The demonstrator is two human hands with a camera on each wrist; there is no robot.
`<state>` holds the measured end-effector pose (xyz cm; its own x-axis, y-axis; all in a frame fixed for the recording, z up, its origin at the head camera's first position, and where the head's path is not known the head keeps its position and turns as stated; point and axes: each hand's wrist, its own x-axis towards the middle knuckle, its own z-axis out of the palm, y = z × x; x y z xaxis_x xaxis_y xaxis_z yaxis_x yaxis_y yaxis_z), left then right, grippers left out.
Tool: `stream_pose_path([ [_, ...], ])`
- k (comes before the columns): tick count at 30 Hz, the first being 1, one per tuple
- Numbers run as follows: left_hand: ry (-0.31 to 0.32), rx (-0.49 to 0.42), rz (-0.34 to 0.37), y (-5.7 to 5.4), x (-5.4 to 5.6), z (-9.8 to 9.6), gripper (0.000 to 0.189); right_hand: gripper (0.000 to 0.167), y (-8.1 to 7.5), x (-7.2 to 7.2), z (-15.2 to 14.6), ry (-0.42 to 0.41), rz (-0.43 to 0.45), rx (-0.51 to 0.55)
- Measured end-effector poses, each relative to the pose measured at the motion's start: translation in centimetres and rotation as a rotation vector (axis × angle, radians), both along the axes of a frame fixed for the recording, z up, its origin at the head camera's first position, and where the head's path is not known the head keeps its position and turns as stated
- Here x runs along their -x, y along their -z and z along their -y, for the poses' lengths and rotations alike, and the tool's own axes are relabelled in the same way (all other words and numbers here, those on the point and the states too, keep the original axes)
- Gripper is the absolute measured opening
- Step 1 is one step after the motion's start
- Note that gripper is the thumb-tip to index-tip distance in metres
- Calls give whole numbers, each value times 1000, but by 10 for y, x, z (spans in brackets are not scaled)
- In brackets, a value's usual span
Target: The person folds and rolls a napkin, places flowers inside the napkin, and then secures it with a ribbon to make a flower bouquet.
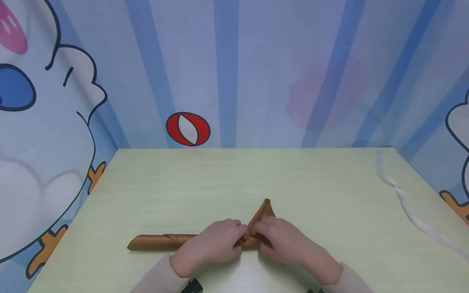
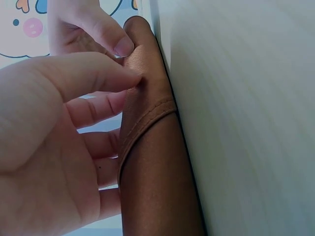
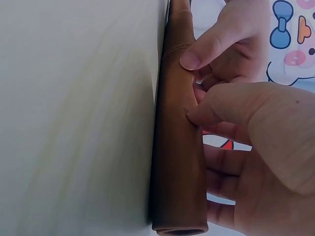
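A brown cloth napkin (image 1: 155, 242), rolled into a long tube, lies crosswise near the front of the table. A pointed corner (image 1: 266, 208) of it stands up beyond the right hand. My left hand (image 1: 216, 241) holds the roll at its middle, thumb on the near side and fingers behind. Close beside it, my right hand (image 1: 287, 241) grips the roll near the right end, thumb and fingers bent round it. In the left wrist view a stitched hem (image 2: 150, 118) runs slantwise over the roll. The right wrist view shows its open end (image 3: 181, 230).
A white ribbon (image 1: 414, 217), partly twisted, trails along the right side of the pale table (image 1: 220, 179). Behind and beside the table hangs a blue striped backdrop (image 1: 256, 73) with cartoon figures.
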<state>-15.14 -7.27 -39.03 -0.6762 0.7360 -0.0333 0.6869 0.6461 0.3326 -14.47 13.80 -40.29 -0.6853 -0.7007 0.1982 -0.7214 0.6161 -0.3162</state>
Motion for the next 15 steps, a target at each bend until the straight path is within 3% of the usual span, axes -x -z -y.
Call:
stream_pose_path([
  [8, 1, 18, -20, -2, -1, 0, 13, 24, 1, 0, -1, 8, -44, -19],
  [15, 20, 24, -110, -2, -2, 0, 15, 30, 0, 0, -1, 16, -23, -40],
])
